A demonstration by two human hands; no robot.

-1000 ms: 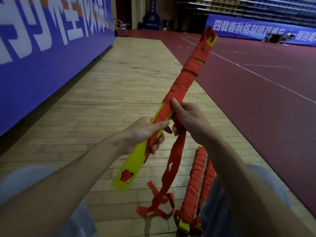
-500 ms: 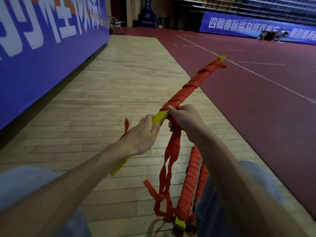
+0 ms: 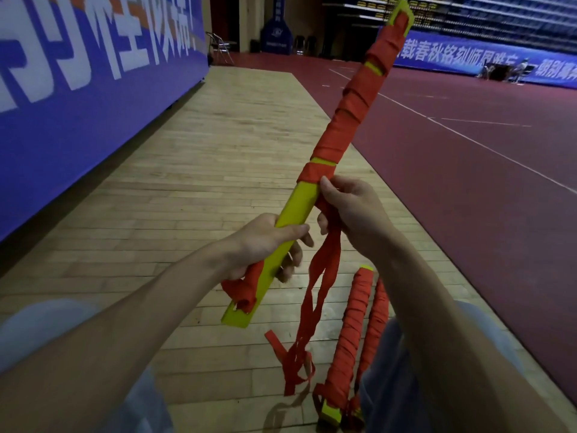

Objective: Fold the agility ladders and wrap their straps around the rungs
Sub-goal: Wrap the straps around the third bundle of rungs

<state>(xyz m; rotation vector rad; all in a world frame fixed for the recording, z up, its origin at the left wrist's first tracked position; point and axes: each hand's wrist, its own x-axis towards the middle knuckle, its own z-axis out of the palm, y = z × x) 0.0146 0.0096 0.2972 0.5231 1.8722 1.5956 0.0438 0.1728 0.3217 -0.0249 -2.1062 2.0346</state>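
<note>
Yellow rung stack (image 3: 299,201) half-wound in red strap (image 3: 349,120), tail dangling.

Far blue banner (image 3: 443,54), white Chinese characters: "载春秋铭刻师" readable, the following ones blurred; "朝别" at the right frame edge. Left blue banner (image 3: 62,98): huge white characters, cropped, not readable. Blue padded stand (image 3: 276,34) by the back wall: pale emblem, too small to read.

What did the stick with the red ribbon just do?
The yellow rung bundle swung: its far end, dipped low half a second ago, now points steeply up. The left hand still grips its bare part, the right hand still holds the loose red strap. Two wrapped ladders stay on the floor.
</note>
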